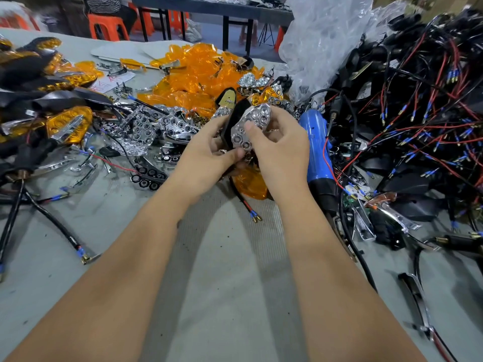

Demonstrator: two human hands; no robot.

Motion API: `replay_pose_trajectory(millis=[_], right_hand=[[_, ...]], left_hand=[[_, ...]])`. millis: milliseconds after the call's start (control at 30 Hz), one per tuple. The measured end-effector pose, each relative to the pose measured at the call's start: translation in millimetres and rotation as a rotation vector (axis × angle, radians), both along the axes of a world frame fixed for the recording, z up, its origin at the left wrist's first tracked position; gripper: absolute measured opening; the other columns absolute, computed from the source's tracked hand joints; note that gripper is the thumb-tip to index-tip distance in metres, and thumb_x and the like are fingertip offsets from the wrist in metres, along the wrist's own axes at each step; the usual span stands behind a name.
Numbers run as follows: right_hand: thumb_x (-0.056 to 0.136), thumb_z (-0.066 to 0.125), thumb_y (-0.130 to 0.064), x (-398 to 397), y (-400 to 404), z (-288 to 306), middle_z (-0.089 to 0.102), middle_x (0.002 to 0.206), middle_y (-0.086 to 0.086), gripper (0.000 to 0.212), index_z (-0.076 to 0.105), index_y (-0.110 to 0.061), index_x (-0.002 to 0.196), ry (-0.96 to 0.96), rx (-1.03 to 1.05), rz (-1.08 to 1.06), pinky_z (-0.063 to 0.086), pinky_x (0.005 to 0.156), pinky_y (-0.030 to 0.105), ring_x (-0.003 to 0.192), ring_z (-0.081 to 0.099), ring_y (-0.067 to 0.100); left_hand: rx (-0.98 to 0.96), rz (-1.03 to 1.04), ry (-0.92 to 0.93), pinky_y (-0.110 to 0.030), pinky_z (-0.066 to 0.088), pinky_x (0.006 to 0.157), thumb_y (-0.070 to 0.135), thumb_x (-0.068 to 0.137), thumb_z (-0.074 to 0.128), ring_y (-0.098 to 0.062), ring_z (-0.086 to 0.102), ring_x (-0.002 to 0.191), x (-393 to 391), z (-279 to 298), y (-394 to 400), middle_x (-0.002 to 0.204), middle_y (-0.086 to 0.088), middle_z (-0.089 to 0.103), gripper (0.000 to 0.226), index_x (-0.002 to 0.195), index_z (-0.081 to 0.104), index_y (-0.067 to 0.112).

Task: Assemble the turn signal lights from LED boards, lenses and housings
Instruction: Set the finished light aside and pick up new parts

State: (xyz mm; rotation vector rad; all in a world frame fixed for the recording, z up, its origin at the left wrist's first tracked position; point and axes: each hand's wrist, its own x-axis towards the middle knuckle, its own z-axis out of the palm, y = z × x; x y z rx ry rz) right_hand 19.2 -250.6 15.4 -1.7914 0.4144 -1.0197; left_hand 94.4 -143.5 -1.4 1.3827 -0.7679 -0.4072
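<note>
fingers of both hands grip chrome reflector [252, 126], half hiding black housing [235, 121] behind it.

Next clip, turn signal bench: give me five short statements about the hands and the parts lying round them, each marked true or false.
1. Both hands hold the chrome reflector and black housing together. True.
2. The left hand lies flat on the table. False: it is raised, fingers curled round the parts.
3. The orange lenses are piled beyond the hands. True.
4. The blue tool lies left of the left hand. False: it lies beside the right hand, on its right.
5. The wire tangle is all green. False: red and black wires with blue-sleeved ends.
</note>
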Motion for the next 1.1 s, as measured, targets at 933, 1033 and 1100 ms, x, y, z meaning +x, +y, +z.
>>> replay_pose_trajectory(millis=[933,1033,1100], right_hand=[[0.103,0.041,-0.004,-7,-11,11,0.051,0.092,0.008,0.029,0.058,-0.027,0.102,-0.24,0.475,-0.021,0.04,0.062,0.022,0.071,0.05,0.013],[0.099,0.037,0.002,-11,-14,13,0.05,0.103,0.0,0.038,0.064,-0.022,0.088,-0.135,0.252,-0.227,0.035,0.052,0.01,0.059,0.047,0.0],[0.092,0.037,0.005,-10,-13,15,0.053,0.111,0.003,0.041,0.065,-0.022,0.078,0.007,0.141,-0.246,0.033,0.048,0.013,0.055,0.046,0.003]], left_hand=[[0.061,0.016,-0.106,-0.024,0.054,0.065,0.001,0.097,0.057,-0.017,0.068,0.075,4,2,9,0.097,-0.009,0.071,0.058,0.133,0.045,0.044],[0.066,0.042,-0.097,-0.024,0.053,0.063,0.003,0.098,0.057,-0.016,0.069,0.075,5,1,8,0.095,-0.004,0.074,0.058,0.131,0.045,0.049],[0.059,0.055,-0.106,-0.025,0.053,0.061,0.003,0.098,0.057,-0.015,0.069,0.074,5,2,8,0.093,-0.001,0.076,0.059,0.127,0.045,0.052]])
